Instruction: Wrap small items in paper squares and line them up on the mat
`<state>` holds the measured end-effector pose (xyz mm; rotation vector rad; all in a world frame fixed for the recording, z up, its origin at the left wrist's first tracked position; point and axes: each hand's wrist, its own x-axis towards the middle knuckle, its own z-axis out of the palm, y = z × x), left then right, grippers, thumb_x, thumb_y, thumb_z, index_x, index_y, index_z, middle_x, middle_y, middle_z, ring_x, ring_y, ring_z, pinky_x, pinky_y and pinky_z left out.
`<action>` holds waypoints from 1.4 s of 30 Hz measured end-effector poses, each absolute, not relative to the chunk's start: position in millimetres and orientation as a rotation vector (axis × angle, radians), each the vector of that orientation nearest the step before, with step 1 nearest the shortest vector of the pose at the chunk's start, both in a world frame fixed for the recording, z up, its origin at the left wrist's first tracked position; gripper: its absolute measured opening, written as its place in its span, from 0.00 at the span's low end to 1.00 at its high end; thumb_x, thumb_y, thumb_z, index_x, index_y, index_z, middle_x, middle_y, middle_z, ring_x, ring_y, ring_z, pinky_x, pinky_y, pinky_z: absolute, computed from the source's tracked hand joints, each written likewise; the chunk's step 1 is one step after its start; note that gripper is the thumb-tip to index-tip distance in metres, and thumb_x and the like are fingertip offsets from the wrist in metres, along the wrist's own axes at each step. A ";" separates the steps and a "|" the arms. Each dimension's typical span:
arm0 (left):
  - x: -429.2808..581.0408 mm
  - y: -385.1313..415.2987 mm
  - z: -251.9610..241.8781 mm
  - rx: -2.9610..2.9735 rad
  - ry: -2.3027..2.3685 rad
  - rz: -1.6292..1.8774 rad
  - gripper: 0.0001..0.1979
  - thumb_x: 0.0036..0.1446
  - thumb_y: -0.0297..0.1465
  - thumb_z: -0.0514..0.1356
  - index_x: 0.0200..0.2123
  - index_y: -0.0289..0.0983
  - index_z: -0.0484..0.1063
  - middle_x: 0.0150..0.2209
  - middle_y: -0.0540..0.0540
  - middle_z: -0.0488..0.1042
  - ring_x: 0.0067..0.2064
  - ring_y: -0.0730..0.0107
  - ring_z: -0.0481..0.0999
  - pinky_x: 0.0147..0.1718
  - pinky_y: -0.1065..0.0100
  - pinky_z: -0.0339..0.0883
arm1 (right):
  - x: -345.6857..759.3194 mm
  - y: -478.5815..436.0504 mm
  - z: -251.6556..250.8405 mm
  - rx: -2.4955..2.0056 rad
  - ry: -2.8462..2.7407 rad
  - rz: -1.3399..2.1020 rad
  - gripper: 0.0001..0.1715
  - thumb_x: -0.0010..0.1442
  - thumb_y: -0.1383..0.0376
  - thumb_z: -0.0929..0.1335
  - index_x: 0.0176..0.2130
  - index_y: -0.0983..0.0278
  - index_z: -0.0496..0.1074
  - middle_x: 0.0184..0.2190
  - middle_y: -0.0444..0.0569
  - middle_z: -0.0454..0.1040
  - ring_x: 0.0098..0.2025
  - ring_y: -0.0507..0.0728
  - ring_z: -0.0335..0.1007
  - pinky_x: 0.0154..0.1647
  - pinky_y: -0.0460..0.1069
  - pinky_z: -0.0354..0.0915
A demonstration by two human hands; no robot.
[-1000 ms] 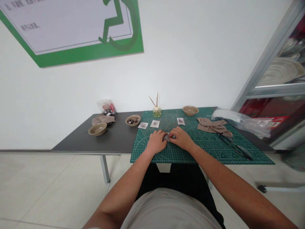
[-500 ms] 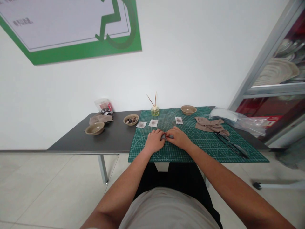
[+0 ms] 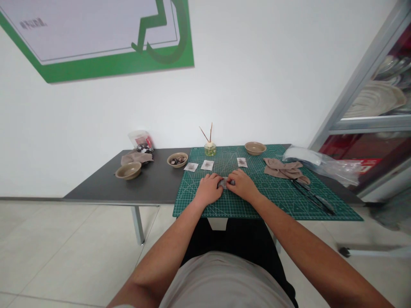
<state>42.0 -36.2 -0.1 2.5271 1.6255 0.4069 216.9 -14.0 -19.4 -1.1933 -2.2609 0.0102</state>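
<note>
Both hands meet over the green cutting mat (image 3: 272, 196), near its front edge. Between them is a small greyish packet (image 3: 224, 183), largely covered by fingers; its exact kind does not show. My left hand (image 3: 208, 189) is closed on the packet's left end, palm down. My right hand (image 3: 243, 185) pinches the right end, where something dark shows at the fingertips. Beyond the hands lie flat white squares with dark patches: one sachet-like square (image 3: 191, 167), another square (image 3: 207, 165) beside it, and a third square (image 3: 242, 162) to the right.
A bowl of dark bits (image 3: 177, 160) stands left of the mat, another bowl (image 3: 128, 171) farther left. At the back are a reed diffuser (image 3: 210, 149) and a bowl (image 3: 255, 148). A brown cloth (image 3: 285, 170), black-handled tool (image 3: 313, 196) and plastic bag (image 3: 324, 162) lie right.
The fingers have spread slightly apart along the packet, so more of its grey surface shows between the hands. The whole view has shifted a little; the other things stay put.
</note>
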 end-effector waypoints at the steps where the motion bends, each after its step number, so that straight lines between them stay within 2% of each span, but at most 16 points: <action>1: 41.9 -36.1 -0.2 2.525 1.624 0.405 0.19 0.60 0.32 0.51 0.54 0.43 0.67 0.53 0.46 0.68 0.52 0.58 0.64 0.49 0.57 0.61 | 217.1 -14.5 -19.4 -1.188 -2.270 -0.001 0.09 0.56 0.67 0.68 0.25 0.61 0.68 0.28 0.48 0.69 0.36 0.58 0.62 0.42 0.53 0.60; 7: 40.9 -33.9 -5.0 2.555 1.603 0.472 0.17 0.60 0.33 0.51 0.52 0.43 0.68 0.52 0.46 0.69 0.51 0.59 0.65 0.48 0.57 0.62 | 217.2 -14.1 -20.7 -1.070 -2.349 0.070 0.05 0.59 0.67 0.67 0.30 0.61 0.71 0.31 0.48 0.72 0.37 0.57 0.63 0.43 0.53 0.60; 12: 40.7 -34.0 -5.5 2.548 1.602 0.490 0.17 0.59 0.32 0.52 0.52 0.43 0.68 0.51 0.47 0.70 0.51 0.59 0.66 0.47 0.58 0.62 | 217.5 -14.1 -20.9 -1.167 -2.269 -0.028 0.08 0.56 0.67 0.68 0.25 0.61 0.68 0.28 0.48 0.69 0.36 0.58 0.62 0.42 0.53 0.60; 18: 41.7 -35.5 -2.1 2.518 1.615 0.469 0.17 0.60 0.33 0.52 0.52 0.43 0.68 0.52 0.47 0.70 0.52 0.59 0.65 0.49 0.58 0.60 | 217.8 -15.0 -20.5 -1.106 -2.341 0.042 0.03 0.58 0.67 0.68 0.31 0.61 0.72 0.32 0.48 0.74 0.38 0.58 0.63 0.44 0.54 0.61; 24: 41.1 -34.2 -4.3 2.533 1.598 0.500 0.18 0.59 0.32 0.51 0.52 0.42 0.69 0.51 0.46 0.70 0.51 0.58 0.66 0.47 0.58 0.61 | 217.1 -12.3 -22.8 -1.225 -2.268 -0.069 0.06 0.58 0.67 0.67 0.29 0.62 0.71 0.31 0.50 0.72 0.38 0.59 0.63 0.44 0.54 0.60; 33: 40.4 -33.0 -7.4 2.533 1.569 0.546 0.17 0.59 0.32 0.52 0.51 0.42 0.69 0.50 0.45 0.71 0.50 0.57 0.66 0.46 0.57 0.60 | 218.0 -13.2 -20.1 -1.096 -2.303 0.012 0.06 0.57 0.67 0.68 0.27 0.62 0.69 0.29 0.47 0.71 0.36 0.57 0.63 0.42 0.52 0.60; 38: 40.8 -33.3 -8.3 2.522 1.560 0.612 0.15 0.59 0.34 0.53 0.48 0.41 0.71 0.48 0.45 0.72 0.49 0.56 0.66 0.44 0.57 0.60 | 218.9 -12.7 -21.5 -1.011 -2.289 0.161 0.02 0.58 0.66 0.68 0.34 0.61 0.72 0.34 0.47 0.75 0.38 0.57 0.66 0.45 0.53 0.61; 42: 39.7 -32.2 -9.5 2.524 1.524 0.650 0.17 0.59 0.36 0.55 0.51 0.44 0.69 0.48 0.45 0.71 0.48 0.56 0.66 0.43 0.57 0.60 | 222.4 -10.9 -25.6 -1.205 -2.027 0.110 0.07 0.55 0.66 0.68 0.37 0.63 0.70 0.36 0.50 0.73 0.41 0.59 0.65 0.45 0.53 0.62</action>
